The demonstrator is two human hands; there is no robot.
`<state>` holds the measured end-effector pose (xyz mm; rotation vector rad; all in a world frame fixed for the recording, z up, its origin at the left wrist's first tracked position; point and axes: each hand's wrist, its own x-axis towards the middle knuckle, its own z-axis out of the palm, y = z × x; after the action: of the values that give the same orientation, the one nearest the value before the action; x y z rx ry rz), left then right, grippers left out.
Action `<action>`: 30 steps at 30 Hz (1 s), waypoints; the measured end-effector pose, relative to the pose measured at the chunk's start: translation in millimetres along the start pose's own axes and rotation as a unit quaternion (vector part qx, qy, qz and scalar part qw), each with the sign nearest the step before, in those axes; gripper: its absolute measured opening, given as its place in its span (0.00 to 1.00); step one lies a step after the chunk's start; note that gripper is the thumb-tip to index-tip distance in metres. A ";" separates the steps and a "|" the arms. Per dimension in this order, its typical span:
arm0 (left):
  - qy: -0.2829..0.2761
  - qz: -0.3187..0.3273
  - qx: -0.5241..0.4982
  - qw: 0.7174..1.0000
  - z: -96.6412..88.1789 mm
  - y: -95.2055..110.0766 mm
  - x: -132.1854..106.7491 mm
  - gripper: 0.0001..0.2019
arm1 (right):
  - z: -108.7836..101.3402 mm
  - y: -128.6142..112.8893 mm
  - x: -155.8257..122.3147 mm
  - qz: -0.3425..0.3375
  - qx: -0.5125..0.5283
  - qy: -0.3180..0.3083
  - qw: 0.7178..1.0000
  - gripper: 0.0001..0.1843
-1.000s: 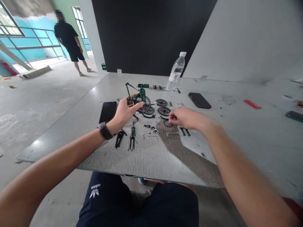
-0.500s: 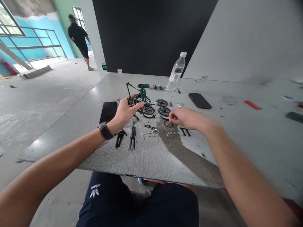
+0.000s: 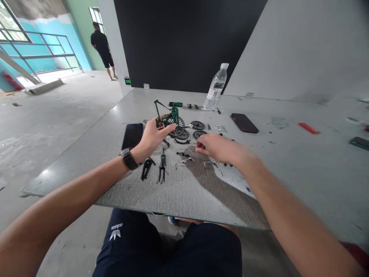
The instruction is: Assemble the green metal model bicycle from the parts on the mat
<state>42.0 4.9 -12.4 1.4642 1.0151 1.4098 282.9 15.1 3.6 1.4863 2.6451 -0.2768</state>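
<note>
My left hand point(image 3: 158, 132) is closed around a green model bicycle frame point(image 3: 174, 113) with a black spoked wheel fitted in it, raised a little over the table. My right hand point(image 3: 211, 146) is lowered over the small parts, its fingers bent and pressed together; whatever may be between the fingertips is hidden. Loose wheels point(image 3: 197, 125) lie just behind it. A curved black mudguard point(image 3: 182, 142) rests between the hands. In front are a green and black fork point(image 3: 162, 167), a black chain guard piece point(image 3: 147, 169) and small silver parts point(image 3: 184, 161).
A water bottle point(image 3: 215, 87) stands at the back, beside a dark green piece point(image 3: 175, 104). One phone point(image 3: 132, 135) lies by my left wrist, and a dark phone-like slab point(image 3: 244, 122) to the right. Further right is a red object point(image 3: 309, 128). A person point(image 3: 102, 48) stands far left.
My right hand has shifted left and slightly nearer to me, over the small parts. My left hand keeps hold of the bicycle frame almost unmoved. The distant person has moved right.
</note>
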 end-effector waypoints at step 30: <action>0.003 -0.007 0.004 1.000 1.2 3.2 -0.9 0.15 | -13.0 6.2 -9.1 -0.001 0.073 -0.022 0.997 0.19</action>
<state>43.2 3.0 -9.6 1.4567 1.0328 1.4027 293.0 13.3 17.2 1.4992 2.6426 -0.5071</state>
